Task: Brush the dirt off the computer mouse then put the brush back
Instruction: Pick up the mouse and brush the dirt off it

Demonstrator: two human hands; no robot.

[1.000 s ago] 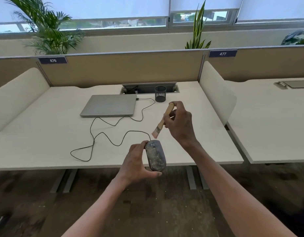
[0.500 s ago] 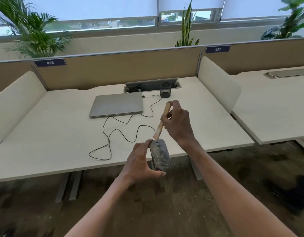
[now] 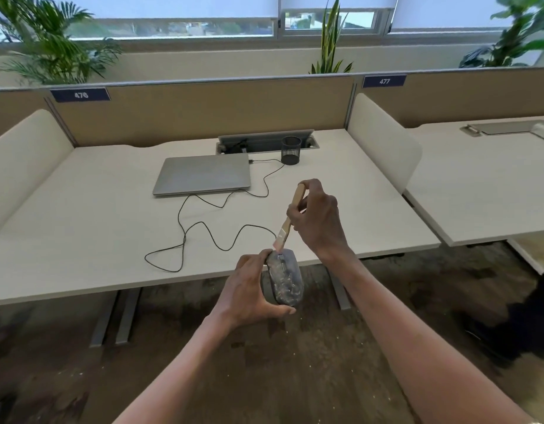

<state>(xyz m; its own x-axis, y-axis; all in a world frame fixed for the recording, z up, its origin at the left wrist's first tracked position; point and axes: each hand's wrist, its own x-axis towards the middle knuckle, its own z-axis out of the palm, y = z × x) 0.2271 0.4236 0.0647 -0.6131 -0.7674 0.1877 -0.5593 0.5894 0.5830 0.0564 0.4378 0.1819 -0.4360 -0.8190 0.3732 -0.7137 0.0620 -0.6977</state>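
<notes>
My left hand [image 3: 249,290] grips a grey computer mouse [image 3: 285,276] speckled with pale dirt, holding it in the air just off the front edge of the desk [image 3: 81,240]. My right hand [image 3: 318,218] holds a small wooden-handled brush [image 3: 290,217] tilted down to the left. Its bristles touch the front end of the mouse near the scroll wheel. The mouse's black cable [image 3: 203,231] loops across the desk to the laptop.
A shut grey laptop [image 3: 203,174] lies at the back of the desk, with a black mesh cup [image 3: 291,149] to its right beside the cable tray [image 3: 264,140]. Cream dividers [image 3: 384,145] flank the desk. Dark carpet with white specks lies below.
The brush came down from above the mouse until its bristles met the mouse's front end. The view shifted slightly left and closer.
</notes>
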